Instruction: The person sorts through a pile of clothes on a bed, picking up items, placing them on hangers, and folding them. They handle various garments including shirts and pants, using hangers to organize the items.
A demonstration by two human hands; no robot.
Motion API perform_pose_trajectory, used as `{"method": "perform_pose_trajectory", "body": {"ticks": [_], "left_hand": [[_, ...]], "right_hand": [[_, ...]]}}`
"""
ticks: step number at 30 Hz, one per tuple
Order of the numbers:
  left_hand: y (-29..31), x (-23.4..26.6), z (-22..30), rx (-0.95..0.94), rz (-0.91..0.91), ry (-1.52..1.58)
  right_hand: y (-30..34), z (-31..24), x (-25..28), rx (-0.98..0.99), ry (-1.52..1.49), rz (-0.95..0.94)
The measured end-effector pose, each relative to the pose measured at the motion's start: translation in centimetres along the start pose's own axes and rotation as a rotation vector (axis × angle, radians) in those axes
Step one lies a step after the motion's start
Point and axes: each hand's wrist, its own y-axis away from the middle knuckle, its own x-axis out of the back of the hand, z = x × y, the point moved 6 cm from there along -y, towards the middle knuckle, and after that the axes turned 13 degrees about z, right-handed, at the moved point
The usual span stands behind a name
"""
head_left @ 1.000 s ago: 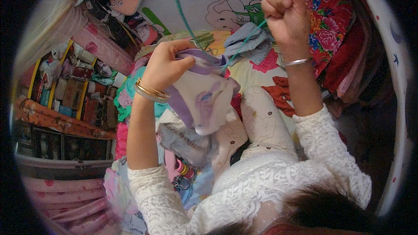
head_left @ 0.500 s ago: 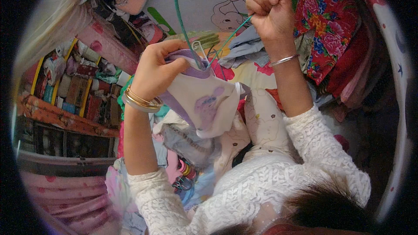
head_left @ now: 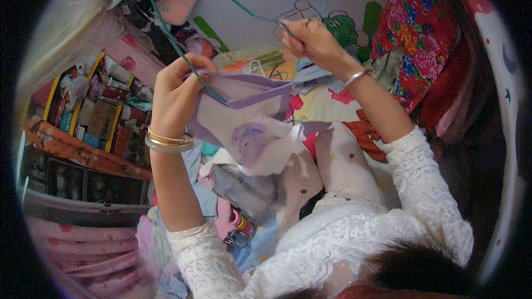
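Above the cluttered bed (head_left: 332, 105) | left hand (head_left: 177, 91) pinches purple-trimmed white garment (head_left: 249, 127) against green cord (head_left: 172, 39) | right hand (head_left: 313, 39) closed on the cord further along | garment hangs between both forearms | shelves (head_left: 88, 116) at left

A red flowered cloth (head_left: 415, 50) is hanging at the right. A cluttered shelf (head_left: 83, 127) is standing at the left. Loose clothes (head_left: 249, 188) are lying heaped below, beside a red scrap (head_left: 368, 133).
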Motion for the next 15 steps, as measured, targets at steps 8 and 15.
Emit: {"method": "perform_pose_trajectory", "body": {"ticks": [8, 15], "left_hand": [[0.2, 1.1, -3.0, 0.064, 0.145, -0.026], [-1.3, 2.8, -4.8, -0.228, 0.495, -0.45]], "right_hand": [[1.0, -5.6, 0.7, 0.149, 0.585, -0.056], [2.0, -8.5, 0.8, 0.13, 0.943, -0.148]]}}
